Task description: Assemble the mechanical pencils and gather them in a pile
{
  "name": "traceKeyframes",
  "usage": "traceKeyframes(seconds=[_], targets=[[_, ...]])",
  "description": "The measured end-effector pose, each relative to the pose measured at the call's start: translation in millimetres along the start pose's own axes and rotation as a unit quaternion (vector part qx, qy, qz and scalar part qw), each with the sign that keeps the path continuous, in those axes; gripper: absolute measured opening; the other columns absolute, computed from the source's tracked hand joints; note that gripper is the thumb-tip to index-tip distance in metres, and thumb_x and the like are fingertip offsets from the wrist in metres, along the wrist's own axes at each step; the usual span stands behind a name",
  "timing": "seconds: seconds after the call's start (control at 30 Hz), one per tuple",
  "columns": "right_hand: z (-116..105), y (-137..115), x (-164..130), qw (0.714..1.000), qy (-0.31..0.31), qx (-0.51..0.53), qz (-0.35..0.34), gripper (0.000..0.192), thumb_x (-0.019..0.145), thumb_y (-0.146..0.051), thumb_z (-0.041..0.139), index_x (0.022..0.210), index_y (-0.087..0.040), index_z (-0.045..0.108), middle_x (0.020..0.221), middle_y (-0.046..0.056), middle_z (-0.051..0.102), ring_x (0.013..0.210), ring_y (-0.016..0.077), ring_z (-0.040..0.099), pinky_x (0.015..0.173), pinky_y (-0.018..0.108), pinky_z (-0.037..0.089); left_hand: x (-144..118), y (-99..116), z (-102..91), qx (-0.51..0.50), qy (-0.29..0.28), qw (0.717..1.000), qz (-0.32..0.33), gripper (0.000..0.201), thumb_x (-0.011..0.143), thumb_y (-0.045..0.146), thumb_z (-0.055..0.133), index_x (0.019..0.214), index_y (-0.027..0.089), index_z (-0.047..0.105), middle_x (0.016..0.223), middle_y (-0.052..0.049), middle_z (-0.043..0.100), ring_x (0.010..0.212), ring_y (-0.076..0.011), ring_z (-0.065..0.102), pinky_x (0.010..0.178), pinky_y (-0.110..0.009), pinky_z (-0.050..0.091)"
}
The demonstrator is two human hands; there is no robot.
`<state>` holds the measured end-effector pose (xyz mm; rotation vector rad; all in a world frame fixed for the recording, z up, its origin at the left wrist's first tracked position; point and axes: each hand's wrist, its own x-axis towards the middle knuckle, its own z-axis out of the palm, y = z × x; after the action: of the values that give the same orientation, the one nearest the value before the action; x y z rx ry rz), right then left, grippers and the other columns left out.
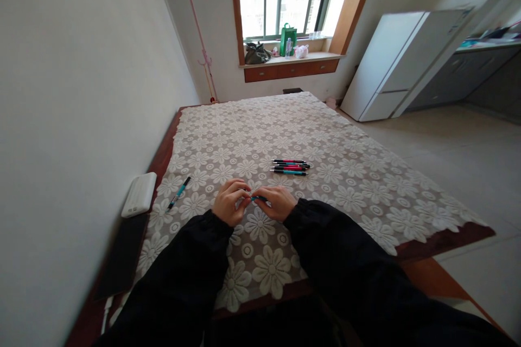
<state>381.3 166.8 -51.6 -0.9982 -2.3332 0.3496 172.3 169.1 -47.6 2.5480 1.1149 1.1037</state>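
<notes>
Flowered tablecloth point(325, 135); teal pen point(258, 198) between both hands' grips.

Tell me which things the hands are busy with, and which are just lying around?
Busy with:
- teal pen, held between the left hand and right hand
- bunch of pens just beyond the hands
- single teal pen off to the left

Just lying about:
- white box by the wall
- green bag on the windowsill
- white fridge

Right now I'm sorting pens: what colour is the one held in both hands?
Teal pen, seen in the head view.
</notes>
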Motion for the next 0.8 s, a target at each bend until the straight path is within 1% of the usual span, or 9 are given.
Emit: traceKeyframes(seconds=[0.2,0.27,0.33,0.43,0.53,0.67,0.8], targets=[[-1,-4,1,0.999,0.003,-0.026,0.026,0.013,0.091,-0.026,0.059,0.101,-0.023,0.066,0.083,0.000,0.072,0.064,0.0129,0.061,0.061,0.024,0.037,0,2,-0.5,0.011,0.004,1.000,-0.002,0.006,0.084,0.019,0.063,0.081,0.023,0.067,0.099,-0.004,0.072,0.110,-0.0244,0.060,0.098,-0.044,0.050],[-1,-3,1,0.999,0.008,-0.033,0.037,0.013,0.091,-0.027,0.059,0.101,-0.023,0.066,0.079,0.000,0.071,0.063,0.0131,0.060,0.061,0.025,0.037,1,2,-0.6,0.013,0.010,1.000,-0.002,0.006,0.085,0.020,0.062,0.082,0.023,0.067,0.099,-0.004,0.072,0.109,-0.0239,0.060,0.097,-0.043,0.050],[-2,-1,2,0.999,0.010,-0.038,0.037,0.013,0.092,-0.028,0.060,0.101,-0.022,0.067,0.081,0.001,0.071,0.068,0.0145,0.062,0.063,0.025,0.038,1,1,-0.3,0.012,0.012,1.000,-0.003,0.008,0.086,0.019,0.061,0.083,0.023,0.067,0.098,-0.004,0.072,0.109,-0.0234,0.060,0.097,-0.043,0.050],[-2,3,4,0.999,0.010,-0.033,0.014,0.012,0.094,-0.027,0.060,0.101,-0.021,0.068,0.086,0.003,0.072,0.077,0.0166,0.063,0.069,0.026,0.041,0,-3,0.6,0.003,0.016,1.000,-0.010,0.010,0.087,0.018,0.060,0.082,0.023,0.068,0.097,-0.003,0.072,0.108,-0.0229,0.060,0.097,-0.042,0.049],[0,5,5,1.000,0.008,-0.024,-0.002,0.012,0.096,-0.025,0.059,0.102,-0.021,0.068,0.090,0.004,0.072,0.081,0.0171,0.062,0.074,0.027,0.042,0,-5,1.8,-0.004,0.023,1.000,-0.013,0.010,0.086,0.018,0.062,0.081,0.024,0.068,0.096,-0.003,0.073,0.107,-0.0228,0.061,0.097,-0.043,0.050],[2,5,4,1.000,-0.003,-0.015,-0.008,0.012,0.097,-0.022,0.056,0.104,-0.022,0.066,0.096,0.004,0.072,0.085,0.0170,0.064,0.075,0.027,0.044,0,-4,2.7,0.008,0.014,1.000,-0.018,0.008,0.084,0.018,0.065,0.079,0.024,0.069,0.096,-0.003,0.073,0.107,-0.0241,0.060,0.096,-0.044,0.050],[4,7,4,0.999,-0.007,-0.018,-0.027,0.010,0.097,-0.021,0.056,0.103,-0.020,0.064,0.094,0.005,0.071,0.085,0.0173,0.064,0.076,0.027,0.044,-1,-3,2.6,0.020,0.009,0.999,-0.024,0.009,0.082,0.018,0.067,0.075,0.024,0.067,0.095,-0.002,0.074,0.109,-0.0250,0.060,0.096,-0.046,0.050]])
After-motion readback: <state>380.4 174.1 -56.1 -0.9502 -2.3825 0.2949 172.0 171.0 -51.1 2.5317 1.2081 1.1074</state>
